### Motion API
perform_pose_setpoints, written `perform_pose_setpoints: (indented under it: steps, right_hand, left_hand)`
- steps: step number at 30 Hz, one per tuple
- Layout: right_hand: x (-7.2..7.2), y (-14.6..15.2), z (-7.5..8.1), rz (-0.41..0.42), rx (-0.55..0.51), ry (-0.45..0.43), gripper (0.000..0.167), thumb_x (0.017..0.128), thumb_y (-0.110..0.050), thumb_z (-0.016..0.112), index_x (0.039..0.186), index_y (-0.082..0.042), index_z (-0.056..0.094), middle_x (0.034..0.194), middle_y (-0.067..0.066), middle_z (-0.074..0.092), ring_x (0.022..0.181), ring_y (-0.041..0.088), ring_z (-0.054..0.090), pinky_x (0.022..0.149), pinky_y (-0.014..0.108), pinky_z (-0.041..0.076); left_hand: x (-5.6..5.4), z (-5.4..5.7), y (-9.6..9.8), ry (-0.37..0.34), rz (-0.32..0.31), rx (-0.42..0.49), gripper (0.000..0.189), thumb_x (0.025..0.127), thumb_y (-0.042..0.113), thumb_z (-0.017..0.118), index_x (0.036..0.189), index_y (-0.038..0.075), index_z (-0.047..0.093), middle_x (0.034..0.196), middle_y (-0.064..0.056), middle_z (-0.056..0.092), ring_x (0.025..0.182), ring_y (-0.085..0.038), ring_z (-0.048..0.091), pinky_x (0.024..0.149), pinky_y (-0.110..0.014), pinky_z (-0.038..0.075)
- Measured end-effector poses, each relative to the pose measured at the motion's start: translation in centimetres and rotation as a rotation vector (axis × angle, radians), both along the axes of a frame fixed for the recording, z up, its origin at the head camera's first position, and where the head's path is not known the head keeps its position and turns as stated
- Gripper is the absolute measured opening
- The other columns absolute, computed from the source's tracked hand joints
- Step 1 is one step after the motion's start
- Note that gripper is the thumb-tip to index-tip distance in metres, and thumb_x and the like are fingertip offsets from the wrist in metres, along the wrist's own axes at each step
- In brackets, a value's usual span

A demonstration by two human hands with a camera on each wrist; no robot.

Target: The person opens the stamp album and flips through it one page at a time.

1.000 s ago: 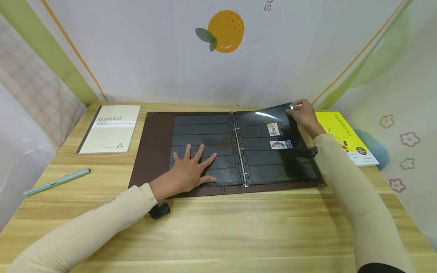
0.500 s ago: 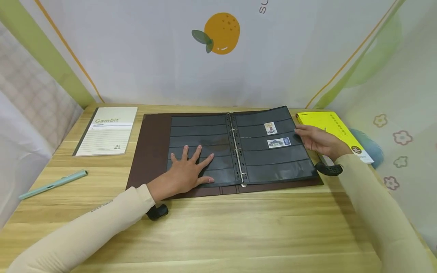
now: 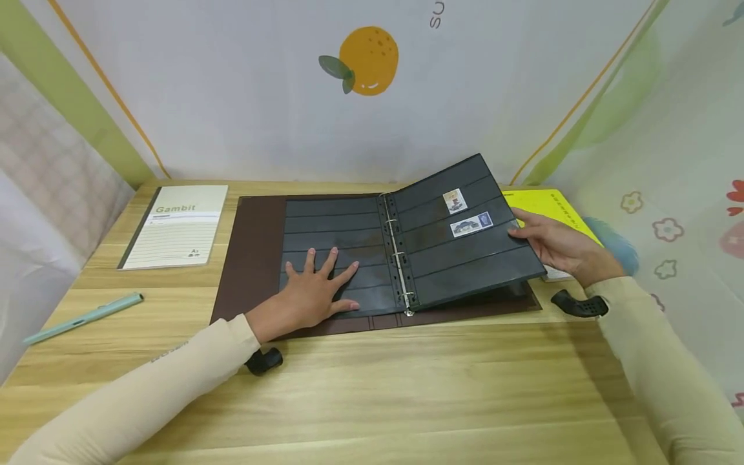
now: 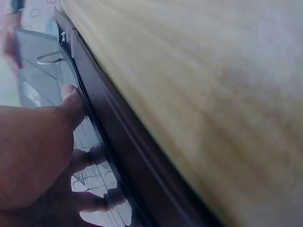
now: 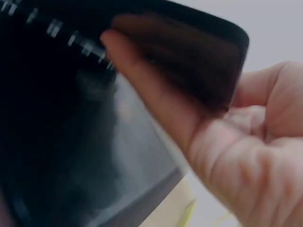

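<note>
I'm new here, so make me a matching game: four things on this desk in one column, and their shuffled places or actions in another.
1. Left hand
2. Right hand
3. Green pen
4. Yellow book

A. At the right side of the table, partly hidden
B. Pinching the edge of the raised page
C. Fingers spread on the left page
D. Nearer the viewer than the notebook

Pairs: 1-C, 2-B, 3-D, 4-A

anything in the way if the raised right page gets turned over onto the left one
Yes, the left hand: it lies spread on the lower part of the left page, where the raised page would probably land. I see nothing else lying on the left page.
</note>
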State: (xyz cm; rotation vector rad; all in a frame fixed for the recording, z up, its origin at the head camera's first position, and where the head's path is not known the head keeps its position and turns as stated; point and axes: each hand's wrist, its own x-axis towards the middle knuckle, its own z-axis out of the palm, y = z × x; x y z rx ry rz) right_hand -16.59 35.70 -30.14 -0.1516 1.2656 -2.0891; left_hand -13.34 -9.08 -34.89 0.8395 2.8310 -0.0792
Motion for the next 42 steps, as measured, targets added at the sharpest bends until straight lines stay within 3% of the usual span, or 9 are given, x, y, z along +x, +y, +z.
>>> perform_pose_setpoints:
  steps: [3,8,13,20,27,30,33,37,42]
  right_hand:
    - [0.0,-1.2,2.9,0.036,0.143,0.080,0.077,0.110,-0.001,0.030,0.158,-0.021,-0.027,0.125,0.009,0.072,0.105,0.025,0.075,0.086,0.038,0.061]
    - [0.3,-3.1,6.9,-0.017,0.407,0.140,0.085,0.109,-0.009,0.042,0.158,-0.021,-0.026,0.105,0.004,0.077,0.090,0.015,0.077,0.078,0.029,0.062]
    - [0.2,-4.7,9.3,0.006,0.479,0.138,0.080,0.110,-0.012,0.040,0.160,-0.024,-0.021,0.111,0.003,0.075,0.089,0.015,0.077,0.078,0.030,0.063]
    - [0.0,-7.8,11.1,-0.020,0.543,0.130,0.078,0.109,-0.011,0.040,0.162,-0.028,-0.015,0.123,-0.004,0.070,0.091,0.011,0.075,0.081,0.030,0.062]
    - [0.3,-10.6,10.8,0.019,0.578,0.139,0.076,0.110,-0.014,0.036,0.161,-0.030,-0.019,0.121,-0.007,0.070,0.102,0.007,0.072,0.089,0.028,0.060]
    - [0.5,-11.2,11.0,0.010,0.625,0.135,0.076,0.111,-0.016,0.036,0.160,-0.032,-0.019,0.107,-0.012,0.070,0.087,0.000,0.070,0.082,0.022,0.059]
    - [0.6,-11.7,11.6,0.001,0.710,0.165,0.077,0.110,-0.021,0.040,0.161,-0.030,-0.016,0.091,-0.016,0.060,0.062,-0.005,0.053,0.064,0.014,0.046]
    - [0.6,-12.6,12.4,0.014,0.780,0.199,0.077,0.109,-0.026,0.043,0.162,-0.028,-0.013,0.080,-0.014,0.046,0.051,0.003,0.031,0.055,0.021,0.027]
    - [0.8,-13.7,13.1,0.036,0.753,0.202,0.078,0.109,-0.025,0.042,0.162,-0.024,-0.014,0.062,-0.012,0.040,0.049,0.004,0.034,0.056,0.021,0.034]
  left_hand:
    - [0.0,0.0,0.1,-0.001,-0.001,-0.001,0.076,0.099,0.067,0.041,0.162,0.030,0.023,0.168,-0.021,0.017,0.147,-0.061,0.021,0.100,-0.082,0.035]
    - [0.0,0.0,0.2,0.002,-0.005,0.001,0.076,0.099,0.067,0.041,0.162,0.030,0.023,0.168,-0.022,0.017,0.147,-0.061,0.021,0.100,-0.082,0.035]
    - [0.0,0.0,0.2,-0.011,-0.006,0.002,0.076,0.099,0.066,0.042,0.163,0.030,0.022,0.168,-0.022,0.017,0.147,-0.061,0.020,0.100,-0.083,0.034]
    - [0.0,0.2,0.3,-0.010,-0.004,-0.006,0.076,0.099,0.066,0.042,0.163,0.030,0.022,0.168,-0.021,0.016,0.147,-0.061,0.020,0.100,-0.083,0.034]
    - [-0.2,0.4,0.5,-0.012,-0.005,-0.028,0.076,0.099,0.067,0.041,0.162,0.031,0.022,0.169,-0.020,0.016,0.148,-0.059,0.020,0.101,-0.082,0.034]
    - [-0.3,0.5,0.6,-0.028,0.000,-0.019,0.076,0.098,0.067,0.042,0.162,0.032,0.022,0.169,-0.019,0.016,0.148,-0.059,0.019,0.103,-0.082,0.031]
    - [-0.5,0.9,0.8,-0.041,0.010,-0.018,0.077,0.097,0.067,0.045,0.162,0.031,0.025,0.168,-0.021,0.017,0.148,-0.060,0.021,0.105,-0.082,0.029]
    - [-0.9,3.1,1.8,-0.104,-0.001,0.099,0.079,0.097,0.060,0.055,0.161,0.021,0.030,0.165,-0.026,0.022,0.147,-0.059,0.024,0.109,-0.076,0.033]
    - [0.1,9.3,5.7,-0.391,0.084,0.562,0.077,0.100,0.058,0.052,0.160,0.015,0.031,0.150,-0.020,0.052,0.130,-0.036,0.059,0.107,-0.050,0.050]
